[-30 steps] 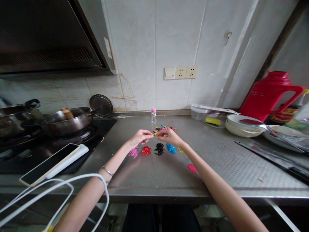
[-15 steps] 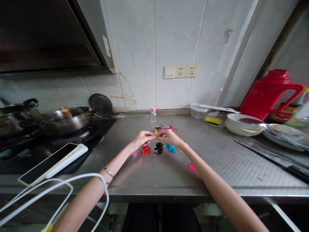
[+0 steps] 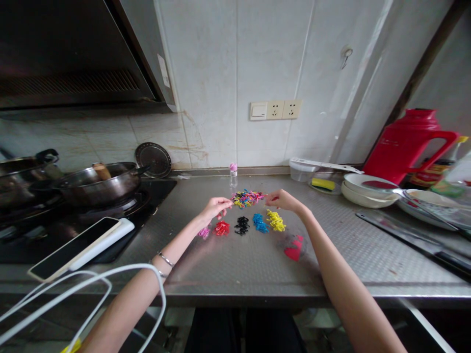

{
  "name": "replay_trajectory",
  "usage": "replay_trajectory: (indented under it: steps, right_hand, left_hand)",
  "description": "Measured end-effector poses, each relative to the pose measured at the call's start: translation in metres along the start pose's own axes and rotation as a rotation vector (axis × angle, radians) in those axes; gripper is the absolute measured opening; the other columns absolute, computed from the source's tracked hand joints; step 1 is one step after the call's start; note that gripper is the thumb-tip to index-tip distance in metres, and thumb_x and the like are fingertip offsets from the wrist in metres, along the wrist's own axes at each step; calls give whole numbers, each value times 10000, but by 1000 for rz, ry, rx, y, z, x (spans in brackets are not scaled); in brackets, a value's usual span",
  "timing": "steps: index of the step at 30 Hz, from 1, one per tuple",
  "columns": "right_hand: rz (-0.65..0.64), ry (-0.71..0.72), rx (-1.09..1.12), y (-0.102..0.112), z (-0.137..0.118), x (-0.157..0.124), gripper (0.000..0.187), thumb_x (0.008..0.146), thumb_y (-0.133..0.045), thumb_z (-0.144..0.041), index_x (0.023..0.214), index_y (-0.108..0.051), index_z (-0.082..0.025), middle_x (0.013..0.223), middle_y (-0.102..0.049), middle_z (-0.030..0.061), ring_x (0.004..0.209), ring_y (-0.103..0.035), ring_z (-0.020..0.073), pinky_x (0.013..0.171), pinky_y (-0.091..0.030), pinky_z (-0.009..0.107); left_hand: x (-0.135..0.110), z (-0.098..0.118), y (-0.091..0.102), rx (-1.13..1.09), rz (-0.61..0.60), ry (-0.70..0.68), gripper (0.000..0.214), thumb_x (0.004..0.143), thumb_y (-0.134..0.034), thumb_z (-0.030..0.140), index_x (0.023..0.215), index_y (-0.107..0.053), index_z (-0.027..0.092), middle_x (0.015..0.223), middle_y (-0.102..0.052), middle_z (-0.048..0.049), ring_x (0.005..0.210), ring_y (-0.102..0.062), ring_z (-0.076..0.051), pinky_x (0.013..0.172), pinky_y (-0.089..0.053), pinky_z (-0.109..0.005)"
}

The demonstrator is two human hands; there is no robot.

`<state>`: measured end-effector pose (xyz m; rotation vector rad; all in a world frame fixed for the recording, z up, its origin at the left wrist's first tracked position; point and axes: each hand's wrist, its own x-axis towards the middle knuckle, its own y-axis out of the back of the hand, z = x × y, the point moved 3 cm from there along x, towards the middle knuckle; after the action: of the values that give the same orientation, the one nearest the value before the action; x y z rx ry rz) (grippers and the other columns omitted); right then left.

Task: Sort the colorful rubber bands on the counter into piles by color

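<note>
My left hand is pinched at the left edge of a mixed multicoloured pile of small looped pieces that look like rubber bands. What its fingertips hold is too small to make out. Over the pile's right side, my right hand is also pinched, above the yellow pile; any piece in it is too small to name. In a row nearer me lie a pink pile, partly behind my left wrist, a red pile, a black pile and a blue pile.
A small clear bottle with a pink cap stands behind the pile. A clear packet with a pink-red patch lies by my right forearm. Pans and a phone are left; bowls, a knife and a red flask right.
My hands were together over the piles and are now apart. The right hand has moved right, uncovering the yellow pile and more of the packet; the left has shifted slightly left.
</note>
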<state>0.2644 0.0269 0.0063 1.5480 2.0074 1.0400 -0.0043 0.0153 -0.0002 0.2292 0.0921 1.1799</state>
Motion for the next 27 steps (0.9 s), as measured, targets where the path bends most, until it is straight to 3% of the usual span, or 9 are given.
replay_trajectory:
  steps: [4, 9, 14, 19, 27]
  right_hand:
    - [-107, -160, -19, 5, 24, -6, 189, 627, -596, -264, 718, -692, -128, 634, -646, 36, 541, -531, 98, 417, -404, 144]
    - [-120, -239, -64, 9, 33, -10, 200, 614, -610, -269, 743, -697, -142, 647, -655, 40, 533, -534, 91, 416, -402, 140]
    - [-19, -262, -171, 13, 34, -7, 217, 649, -576, -265, 767, -687, -121, 699, -667, 61, 507, -535, 94, 414, -389, 160]
    - [96, -214, -298, 12, 34, -1, 175, 664, -558, -235, 719, -691, -135, 701, -674, 59, 594, -588, 127, 510, -412, 180]
    - [157, -167, -327, 11, 42, 2, 128, 660, -569, -219, 693, -687, -179, 688, -676, 31, 655, -602, 129, 579, -412, 172]
  left_hand:
    - [2, -4, 0, 33, 14, 26, 277, 709, -596, 318, 871, -606, 93, 722, -597, -42, 422, -429, -29, 332, -291, -144]
    - [14, -11, 7, 153, 60, 34, 251, 704, -585, 285, 862, -619, 92, 659, -590, -25, 412, -425, -35, 338, -271, -145]
    - [39, -18, 11, 445, 67, -73, 191, 676, -580, 230, 775, -657, 85, 619, -614, -37, 466, -469, -73, 432, -344, -182]
    - [60, -25, 0, 732, 74, -165, 129, 643, -590, 191, 687, -681, 110, 647, -645, -57, 592, -544, -128, 600, -402, -234]
    - [74, -24, -11, 860, 169, -141, 111, 645, -572, 155, 666, -680, 139, 658, -644, -61, 602, -550, -140, 608, -394, -240]
